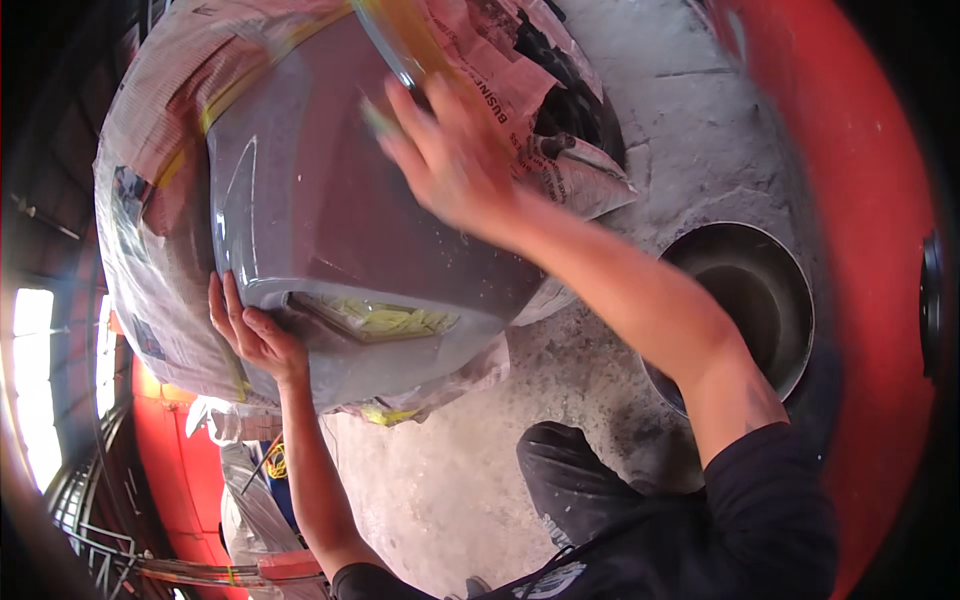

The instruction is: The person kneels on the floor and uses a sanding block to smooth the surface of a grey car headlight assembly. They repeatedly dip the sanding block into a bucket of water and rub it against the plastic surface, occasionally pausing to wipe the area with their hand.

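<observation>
A grey, wet-looking car body panel (370,200) fills the upper middle, its surface glossy along the left edge. Low on it, a recessed slot (370,318) is covered with crumpled yellow masking tape. My left hand (258,335) rests against the panel's lower left corner, fingers stretched out and holding nothing. Over the upper right part of the panel, my right hand (450,160) is smeared by motion. A pale greenish blur shows by its fingertips; I cannot make out what it is.
Newspaper masking (150,240) with yellow tape surrounds the panel. A round black basin (735,290) stands on the grey concrete floor (440,460) to the right. Beyond it is a red car body (860,200). Metal racks and a red panel (180,450) stand at lower left.
</observation>
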The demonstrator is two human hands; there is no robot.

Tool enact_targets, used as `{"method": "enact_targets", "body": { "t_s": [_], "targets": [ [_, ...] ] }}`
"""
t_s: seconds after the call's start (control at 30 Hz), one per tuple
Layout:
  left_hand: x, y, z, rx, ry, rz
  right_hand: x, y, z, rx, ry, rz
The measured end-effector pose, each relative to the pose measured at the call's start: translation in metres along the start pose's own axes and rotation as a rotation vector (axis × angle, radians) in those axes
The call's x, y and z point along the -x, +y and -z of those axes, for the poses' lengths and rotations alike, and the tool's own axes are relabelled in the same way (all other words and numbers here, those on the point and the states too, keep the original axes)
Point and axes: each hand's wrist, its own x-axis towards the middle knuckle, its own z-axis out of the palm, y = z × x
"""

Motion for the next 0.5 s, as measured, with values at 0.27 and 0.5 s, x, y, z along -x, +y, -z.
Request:
{"method": "enact_targets", "body": {
  "t_s": [0.27,0.5],
  "targets": [
    [0.001,-0.002,0.004,-0.024,-0.002,-0.001,0.051,0.003,0.014,-0.072,-0.035,-0.01],
    [0.005,-0.006,0.001,-0.002,-0.006,0.013,0.012,0.002,-0.004,-0.019,0.002,-0.081]
  ]
}}
